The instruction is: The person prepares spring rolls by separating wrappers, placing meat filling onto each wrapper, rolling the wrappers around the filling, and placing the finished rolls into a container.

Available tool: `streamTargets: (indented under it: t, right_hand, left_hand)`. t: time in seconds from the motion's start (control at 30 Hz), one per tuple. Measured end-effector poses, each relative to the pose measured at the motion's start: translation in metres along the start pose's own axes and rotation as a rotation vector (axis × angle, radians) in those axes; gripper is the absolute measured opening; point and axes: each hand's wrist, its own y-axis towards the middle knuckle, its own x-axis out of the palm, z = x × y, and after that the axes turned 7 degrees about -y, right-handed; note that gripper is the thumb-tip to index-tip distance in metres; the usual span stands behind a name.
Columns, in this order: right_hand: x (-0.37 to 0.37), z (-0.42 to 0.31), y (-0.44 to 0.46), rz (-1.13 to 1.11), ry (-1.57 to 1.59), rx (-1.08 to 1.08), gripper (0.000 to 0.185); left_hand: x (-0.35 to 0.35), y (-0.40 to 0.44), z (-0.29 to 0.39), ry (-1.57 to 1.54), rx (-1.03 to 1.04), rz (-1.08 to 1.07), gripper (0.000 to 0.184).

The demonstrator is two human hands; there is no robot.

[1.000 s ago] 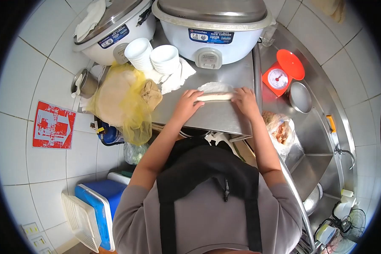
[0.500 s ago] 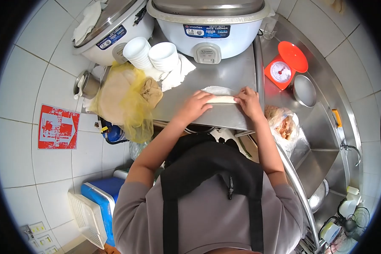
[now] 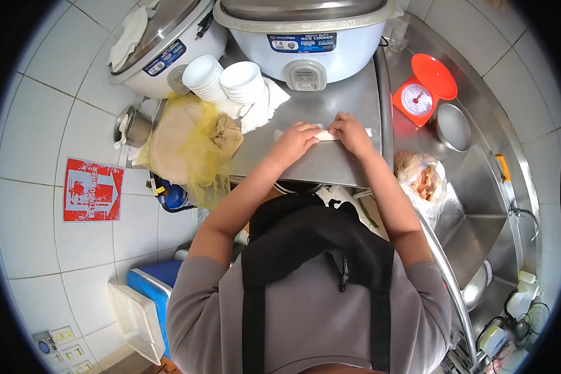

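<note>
Upper centre: left hand (image 3: pixel 297 143) and right hand (image 3: pixel 353 133) side by side, fingers clamped on white roll (image 3: pixel 326 135) over steel counter (image 3: pixel 324 167).

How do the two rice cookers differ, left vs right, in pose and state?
- Pose: the left cooker sits at a slant, its label tilted; the right cooker faces the camera nearly square.
- State: the left cooker has a white cloth draped over its lid edge; no cloth shows on the right cooker.

Shared: pale body, metal lid, blue label, grey front panel.
</note>
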Motion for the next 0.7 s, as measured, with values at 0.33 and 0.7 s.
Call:
streamTargets:
  t: [0.33,0.7]
  right_hand:
    - [0.006,0.000,0.019,-0.040,0.001,0.038,0.010]
    - [-0.051,0.032,0.007,-0.214,-0.096,0.175,0.038]
  left_hand:
    - [0.009,0.015,-0.004,0.090,-0.031,0.088,0.025]
    - [0.024,0.032,-0.015,0.136,-0.101,0.087,0.040]
